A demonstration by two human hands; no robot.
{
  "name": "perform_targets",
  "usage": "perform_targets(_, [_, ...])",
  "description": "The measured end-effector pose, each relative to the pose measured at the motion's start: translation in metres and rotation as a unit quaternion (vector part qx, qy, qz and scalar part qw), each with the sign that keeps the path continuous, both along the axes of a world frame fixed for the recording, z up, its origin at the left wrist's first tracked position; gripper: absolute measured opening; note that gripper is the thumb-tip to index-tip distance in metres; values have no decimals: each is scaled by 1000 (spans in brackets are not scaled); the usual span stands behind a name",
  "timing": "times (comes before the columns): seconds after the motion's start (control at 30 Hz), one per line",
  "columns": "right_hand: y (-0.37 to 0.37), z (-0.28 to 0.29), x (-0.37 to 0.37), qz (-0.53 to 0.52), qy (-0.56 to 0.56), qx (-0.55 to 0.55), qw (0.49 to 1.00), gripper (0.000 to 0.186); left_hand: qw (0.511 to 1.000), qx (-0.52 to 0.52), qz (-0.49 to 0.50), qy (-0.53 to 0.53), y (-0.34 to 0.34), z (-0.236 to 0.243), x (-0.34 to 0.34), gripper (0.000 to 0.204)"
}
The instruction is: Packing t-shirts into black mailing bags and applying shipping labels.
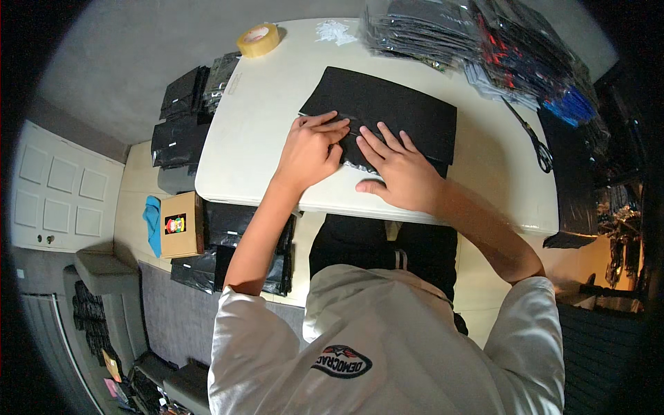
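A flat black folded piece (387, 97), seemingly cloth, lies on the white table in front of me. A strip of shiny clear plastic (358, 165) shows along its near edge. My left hand (312, 149) is at its left near corner, fingers bent and drawn together on the black layer by the plastic; the exact hold is partly hidden. Flat on the near part of the same piece rests my right hand (401, 166), its fingers spread and its thumb over the table by the near edge.
On the white table (256, 138) are a tape roll (258, 41), small white bits (335, 32), stacked plastic-bagged garments (422, 34) and black scissors (532, 138). Black packages (181, 142) and a cardboard box (182, 225) stand left of the table.
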State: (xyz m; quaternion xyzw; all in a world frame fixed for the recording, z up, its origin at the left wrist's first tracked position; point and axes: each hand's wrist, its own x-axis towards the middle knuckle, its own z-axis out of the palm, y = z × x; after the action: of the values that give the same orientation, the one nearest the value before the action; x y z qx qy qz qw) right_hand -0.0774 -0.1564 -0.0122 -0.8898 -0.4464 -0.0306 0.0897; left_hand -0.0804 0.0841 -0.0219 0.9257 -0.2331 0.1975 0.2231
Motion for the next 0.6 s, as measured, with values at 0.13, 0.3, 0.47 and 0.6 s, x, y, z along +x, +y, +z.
perform_targets(0.13, [-3,7,-8,-15,-6,-49,999,89,997,59,33,32,-3,0,-4,43])
perform_targets(0.3, [-13,3,-2,-26,55,-17,998,93,995,68,50,56,-2,3,-6,44])
perform_targets(0.47, [-22,12,-2,-31,43,-56,997,92,995,56,52,69,0,5,-3,43])
perform_targets(0.6, [-25,20,-4,-42,48,-81,995,88,994,28,47,94,8,0,1,42])
